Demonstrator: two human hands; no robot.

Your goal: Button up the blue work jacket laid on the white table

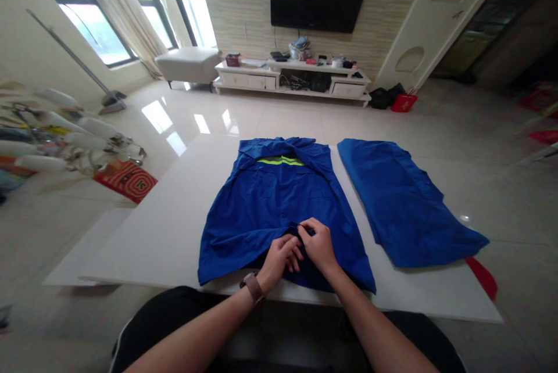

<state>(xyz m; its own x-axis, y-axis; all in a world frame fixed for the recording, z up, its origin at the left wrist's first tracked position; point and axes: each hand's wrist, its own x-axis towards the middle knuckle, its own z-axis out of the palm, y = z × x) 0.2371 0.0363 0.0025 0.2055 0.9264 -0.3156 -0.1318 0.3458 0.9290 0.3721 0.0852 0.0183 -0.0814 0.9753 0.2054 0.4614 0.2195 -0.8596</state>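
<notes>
A blue work jacket (279, 193) lies on the white table in front of me, with a yellow-green and silver reflective strip (281, 160) showing near its folded far end. At the middle of the near hem, my right hand (320, 245) pinches the raised front edge between thumb and fingers. Close beside it, my left hand (281, 257) is closed on the same edge at thumb and forefinger, its other fingers loosely curled. A button (283, 216) shows on the front just above the hands. The bit of cloth between the fingertips is partly hidden.
A second blue garment (410, 204), folded, lies at the right of the white table (148, 233). Something red (482, 277) sticks out by the table's right edge. A red patterned box (126, 180) stands at left. Beyond are a low TV cabinet (248, 79) and a white stool (187, 62).
</notes>
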